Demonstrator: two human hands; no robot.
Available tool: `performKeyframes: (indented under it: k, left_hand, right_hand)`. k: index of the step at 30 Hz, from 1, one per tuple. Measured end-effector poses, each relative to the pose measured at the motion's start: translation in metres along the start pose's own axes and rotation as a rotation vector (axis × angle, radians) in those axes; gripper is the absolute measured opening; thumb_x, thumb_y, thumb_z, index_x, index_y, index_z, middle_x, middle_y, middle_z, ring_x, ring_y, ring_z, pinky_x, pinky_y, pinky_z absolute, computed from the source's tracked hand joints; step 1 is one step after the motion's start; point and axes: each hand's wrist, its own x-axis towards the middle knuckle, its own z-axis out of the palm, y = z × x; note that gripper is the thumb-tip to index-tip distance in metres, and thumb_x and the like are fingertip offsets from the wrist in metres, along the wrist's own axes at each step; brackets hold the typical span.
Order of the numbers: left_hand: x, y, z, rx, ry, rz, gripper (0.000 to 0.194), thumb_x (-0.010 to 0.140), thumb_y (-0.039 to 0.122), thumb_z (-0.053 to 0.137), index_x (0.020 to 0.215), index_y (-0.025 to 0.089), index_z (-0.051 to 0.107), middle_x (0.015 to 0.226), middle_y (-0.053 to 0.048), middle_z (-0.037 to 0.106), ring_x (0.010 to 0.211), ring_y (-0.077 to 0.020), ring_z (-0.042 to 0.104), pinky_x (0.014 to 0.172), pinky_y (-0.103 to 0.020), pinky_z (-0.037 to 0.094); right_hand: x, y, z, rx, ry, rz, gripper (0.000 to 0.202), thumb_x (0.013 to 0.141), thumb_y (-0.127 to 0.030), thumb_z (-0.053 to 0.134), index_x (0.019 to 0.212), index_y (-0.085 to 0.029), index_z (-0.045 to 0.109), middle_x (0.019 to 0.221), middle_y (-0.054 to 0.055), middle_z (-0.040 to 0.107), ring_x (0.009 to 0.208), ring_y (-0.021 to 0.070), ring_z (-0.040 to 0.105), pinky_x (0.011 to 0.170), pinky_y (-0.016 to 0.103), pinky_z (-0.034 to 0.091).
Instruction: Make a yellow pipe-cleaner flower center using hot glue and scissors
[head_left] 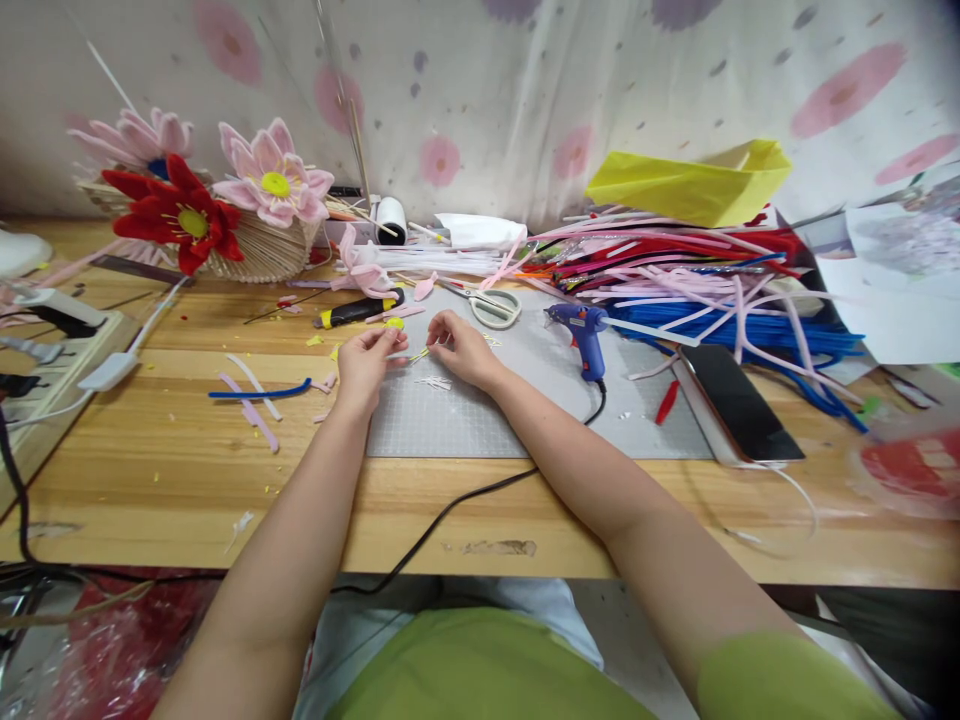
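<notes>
My left hand (364,366) is closed in a pinch, with a small round yellow flower centre (394,323) at its fingertips. Just to the right, the fingers of my right hand (463,350) are pinched on a thin yellow strand (420,354), whose tip points toward the left hand. Both hands are over the left part of a grey cutting mat (465,425). Short white strips (434,382) lie on the mat below the fingers. More thin yellowish pieces (491,341) rest beside the right hand, partly hidden by it.
Scissors (495,308) and a yellow-black utility knife (360,311) lie beyond the hands. A blue glue gun (586,335) sits right, its black cord crossing the table. Pipe cleaners (720,330), a phone (741,402), fuzzy flowers (274,182) and a power strip (64,375) surround the work area.
</notes>
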Motion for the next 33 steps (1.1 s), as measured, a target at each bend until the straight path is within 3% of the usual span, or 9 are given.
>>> performKeyframes:
  k: [3, 8, 14, 21, 25, 33]
  left_hand:
    - [0.007, -0.001, -0.006, 0.061, 0.038, 0.098, 0.024, 0.070, 0.036, 0.069, 0.075, 0.014, 0.061, 0.076, -0.004, 0.068, 0.067, -0.0114, 0.064, 0.055, -0.021, 0.052]
    - [0.013, -0.006, -0.007, 0.160, 0.056, 0.154, 0.024, 0.071, 0.038, 0.065, 0.070, 0.016, 0.056, 0.063, 0.000, 0.061, 0.057, -0.0092, 0.057, 0.051, -0.021, 0.050]
    - [0.022, -0.019, -0.012, 0.264, -0.016, 0.220, 0.021, 0.076, 0.037, 0.058, 0.076, 0.016, 0.060, 0.070, -0.003, 0.065, 0.061, -0.0110, 0.059, 0.057, -0.022, 0.049]
    - [0.015, -0.016, -0.016, 0.524, -0.063, 0.362, 0.023, 0.078, 0.039, 0.058, 0.080, 0.018, 0.066, 0.076, -0.004, 0.069, 0.068, -0.0142, 0.060, 0.068, -0.026, 0.046]
    - [0.006, -0.012, -0.012, 0.724, -0.088, 0.402, 0.017, 0.076, 0.034, 0.062, 0.079, 0.021, 0.071, 0.075, -0.003, 0.069, 0.066, -0.0160, 0.058, 0.067, -0.028, 0.042]
    - [0.006, -0.012, -0.012, 0.790, -0.103, 0.388, 0.012, 0.070, 0.034, 0.067, 0.075, 0.027, 0.076, 0.069, -0.002, 0.070, 0.060, -0.0172, 0.056, 0.060, -0.028, 0.038]
  right_hand:
    - [0.001, 0.003, -0.001, -0.114, -0.063, -0.001, 0.026, 0.072, -0.010, 0.055, 0.094, -0.021, 0.048, 0.088, 0.001, 0.065, 0.086, 0.0165, 0.052, 0.080, 0.030, 0.040]
    - [0.003, 0.001, 0.001, -0.224, -0.127, -0.023, 0.017, 0.078, -0.012, 0.055, 0.093, -0.020, 0.053, 0.088, 0.003, 0.065, 0.091, 0.0196, 0.050, 0.082, 0.032, 0.038]
    - [0.005, 0.000, 0.003, -0.263, -0.173, -0.039, 0.021, 0.079, -0.012, 0.054, 0.099, -0.020, 0.053, 0.090, 0.003, 0.065, 0.091, 0.0204, 0.049, 0.087, 0.034, 0.037]
    - [0.004, -0.005, -0.002, -0.257, -0.148, -0.059, 0.020, 0.082, -0.013, 0.049, 0.101, -0.019, 0.052, 0.092, 0.004, 0.064, 0.091, 0.0205, 0.050, 0.085, 0.034, 0.038]
    - [0.002, -0.008, -0.003, -0.262, -0.134, -0.105, 0.020, 0.082, -0.013, 0.047, 0.101, -0.020, 0.052, 0.092, 0.005, 0.063, 0.091, 0.0204, 0.051, 0.084, 0.033, 0.038]
    - [0.001, -0.011, -0.001, -0.201, -0.112, -0.099, 0.020, 0.083, -0.014, 0.045, 0.102, -0.020, 0.049, 0.092, 0.004, 0.062, 0.085, 0.0166, 0.055, 0.080, 0.030, 0.040]
